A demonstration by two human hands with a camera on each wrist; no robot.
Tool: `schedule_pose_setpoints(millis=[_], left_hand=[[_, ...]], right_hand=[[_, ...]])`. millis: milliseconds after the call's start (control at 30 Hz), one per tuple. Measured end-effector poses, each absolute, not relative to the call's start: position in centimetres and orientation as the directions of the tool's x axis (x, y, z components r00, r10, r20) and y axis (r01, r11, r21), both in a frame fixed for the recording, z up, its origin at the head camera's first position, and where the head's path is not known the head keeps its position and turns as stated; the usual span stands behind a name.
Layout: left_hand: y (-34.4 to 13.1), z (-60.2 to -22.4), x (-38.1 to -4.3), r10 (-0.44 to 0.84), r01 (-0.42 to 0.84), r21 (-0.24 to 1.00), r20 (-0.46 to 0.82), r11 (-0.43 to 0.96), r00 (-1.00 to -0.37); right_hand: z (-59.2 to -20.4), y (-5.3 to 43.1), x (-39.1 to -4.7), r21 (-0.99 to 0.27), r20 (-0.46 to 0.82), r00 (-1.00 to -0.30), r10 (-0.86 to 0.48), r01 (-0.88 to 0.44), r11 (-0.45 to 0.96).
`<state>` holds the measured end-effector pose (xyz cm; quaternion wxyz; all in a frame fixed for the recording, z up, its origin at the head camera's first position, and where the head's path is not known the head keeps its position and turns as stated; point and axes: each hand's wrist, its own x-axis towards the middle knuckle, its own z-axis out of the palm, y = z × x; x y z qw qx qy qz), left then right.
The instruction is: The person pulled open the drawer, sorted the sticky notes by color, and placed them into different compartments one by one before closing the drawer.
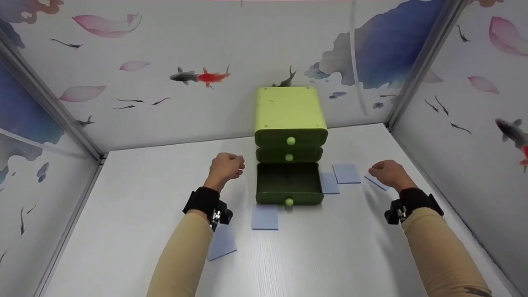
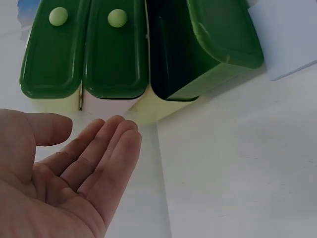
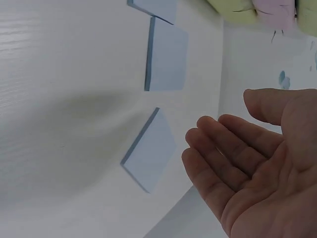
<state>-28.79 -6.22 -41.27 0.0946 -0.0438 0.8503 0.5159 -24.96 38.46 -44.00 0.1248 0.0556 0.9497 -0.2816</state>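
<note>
A small drawer cabinet (image 1: 288, 107) with a light-green top and dark-green drawer fronts stands at the back. Its bottom drawer (image 1: 268, 198) is pulled out, and nothing shows inside. Left of the cabinet hovers my left hand (image 1: 226, 168), holding nothing; the left wrist view shows its fingers (image 2: 116, 168) loosely extended, thumb apart. Over at the right, my right hand (image 1: 390, 173) is likewise bare, its fingers relaxed, overlapping a thin light-blue square (image 1: 376, 181) in the head view. In the right wrist view that square (image 3: 151, 151) lies flat beyond the fingertips.
Two more blue squares, one nearer (image 1: 331, 183) and one farther (image 1: 346, 173) from the cabinet, lie to its right. Another square (image 1: 265, 217) sits before the drawer, and one (image 1: 225, 243) lies partly under my left forearm. Patterned walls (image 1: 198, 111) enclose the white table (image 1: 321, 260).
</note>
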Motion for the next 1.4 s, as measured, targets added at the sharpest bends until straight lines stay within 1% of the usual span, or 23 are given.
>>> schedule_pose_setpoints(millis=[200, 333, 467, 567, 700, 867, 967, 1133, 1267, 1400], left_hand=[[-5.1, -40.5, -29.8, -0.023, -0.141, 0.880, -0.146, 0.453, -0.989], [-4.2, -40.1, -30.3, -0.038, -0.120, 0.882, -0.115, 0.457, -0.993], [-3.4, -39.5, -30.9, -0.033, -0.119, 0.917, -0.115, 0.380, -0.993], [-2.9, -39.3, -31.2, -0.033, -0.138, 0.934, -0.134, 0.331, -0.990], [-2.4, -39.1, -31.6, -0.040, -0.156, 0.931, -0.152, 0.330, -0.988], [-1.8, -39.0, -32.0, -0.037, -0.153, 0.926, -0.149, 0.344, -0.988], [-1.7, -39.0, -32.1, -0.038, -0.153, 0.926, -0.149, 0.344, -0.988], [-1.7, -39.0, -32.3, -0.035, -0.148, 0.918, -0.145, 0.367, -0.989], [-1.6, -38.9, -32.4, -0.039, -0.155, 0.913, -0.152, 0.378, -0.988], [-1.5, -38.8, -32.5, -0.043, -0.172, 0.916, -0.168, 0.363, -0.985]], right_hand=[[-46.3, 39.1, -25.1, -0.442, -0.243, -0.970, 0.028, 0.136, 0.886], [-47.5, 39.4, -25.2, -0.428, -0.253, -0.966, 0.047, 0.156, 0.890], [-48.6, 39.8, -25.5, -0.451, -0.256, -0.963, 0.089, 0.200, 0.870], [-49.3, 40.1, -25.6, -0.442, -0.246, -0.965, 0.092, 0.196, 0.875], [-50.0, 40.3, -25.8, -0.415, -0.243, -0.968, 0.063, 0.162, 0.895], [-50.7, 40.2, -26.0, -0.419, -0.283, -0.958, 0.033, 0.154, 0.895], [-51.0, 40.1, -25.9, -0.377, -0.248, -0.968, 0.040, 0.134, 0.916], [-52.0, 40.2, -25.5, -0.272, -0.120, -0.991, 0.061, 0.092, 0.958], [-52.6, 40.2, -25.2, -0.280, -0.073, -0.995, 0.062, 0.080, 0.957], [-52.2, 40.3, -25.3, -0.304, -0.109, -0.992, 0.057, 0.088, 0.948]])
